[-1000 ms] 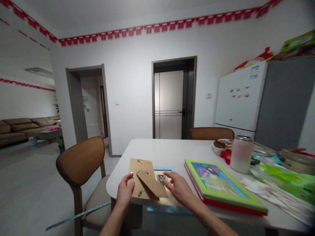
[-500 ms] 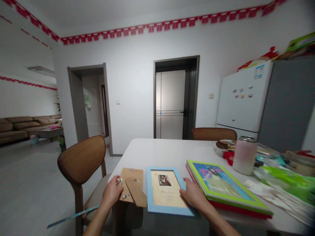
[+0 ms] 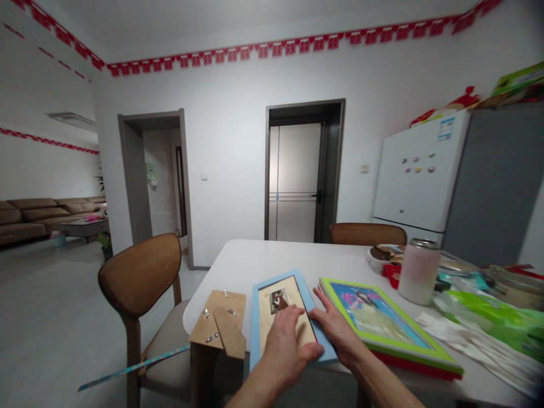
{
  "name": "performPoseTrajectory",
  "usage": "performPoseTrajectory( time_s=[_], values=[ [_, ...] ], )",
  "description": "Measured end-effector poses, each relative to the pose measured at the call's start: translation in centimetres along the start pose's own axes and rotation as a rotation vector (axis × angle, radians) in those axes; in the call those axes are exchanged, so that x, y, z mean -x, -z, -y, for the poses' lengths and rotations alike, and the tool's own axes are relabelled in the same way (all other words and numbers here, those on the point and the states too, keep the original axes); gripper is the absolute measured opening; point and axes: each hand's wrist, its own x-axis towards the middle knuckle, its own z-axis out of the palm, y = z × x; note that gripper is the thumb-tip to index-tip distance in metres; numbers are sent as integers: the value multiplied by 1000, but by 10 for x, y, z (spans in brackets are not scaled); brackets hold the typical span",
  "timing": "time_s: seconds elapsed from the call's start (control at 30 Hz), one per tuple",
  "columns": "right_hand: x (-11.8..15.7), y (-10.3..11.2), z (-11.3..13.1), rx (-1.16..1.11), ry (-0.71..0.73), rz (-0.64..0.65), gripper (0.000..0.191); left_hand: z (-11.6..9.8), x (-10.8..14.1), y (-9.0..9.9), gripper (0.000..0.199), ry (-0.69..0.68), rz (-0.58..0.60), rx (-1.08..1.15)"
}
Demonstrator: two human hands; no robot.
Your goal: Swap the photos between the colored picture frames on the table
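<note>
A light blue picture frame [image 3: 255, 320] lies at the table's front edge, slightly turned. Inside it is a cream sheet [image 3: 266, 300] with a small photo of figures [image 3: 278, 301]. My left hand [image 3: 287, 340] rests over the sheet, fingers stretched and thumb apart, covering its lower part. At the frame's right side, my right hand [image 3: 338, 328] holds the edge, thumb on top and index finger stretched out beside it. To the left lies the brown backing board [image 3: 204, 326] with metal clips and a stand leg [image 3: 229, 331].
A green picture frame [image 3: 378, 317] lies on a red one [image 3: 391, 360] to the right. Beyond stand a pink tumbler [image 3: 420, 272], a green packet [image 3: 488, 314] and white cloth gloves [image 3: 459, 340]. A brown chair [image 3: 142, 277] is at the left. A blue patterned strip [image 3: 136, 367] crosses its seat.
My left hand has let go of the backing board and moved right onto the sheet in the blue frame. The frame has turned a little; my right hand stays at its right edge.
</note>
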Motion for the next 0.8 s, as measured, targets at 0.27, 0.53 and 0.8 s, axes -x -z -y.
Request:
performPoseTrajectory(
  time_s=[0.27, 0.53, 0.8],
  values=[
    [2, -6, -1, -43, -6, 0, 67, 22, 0, -3, 72, 102, -35, -32],
    [-10, 5, -19, 20, 8, -18, 66, 13, -5, 34, 33, -106, -441, -177],
    [-30, 17, -68, 931, 251, -90, 52, 89, 32, 77, 30, 270, -519, -166]
  ],
)
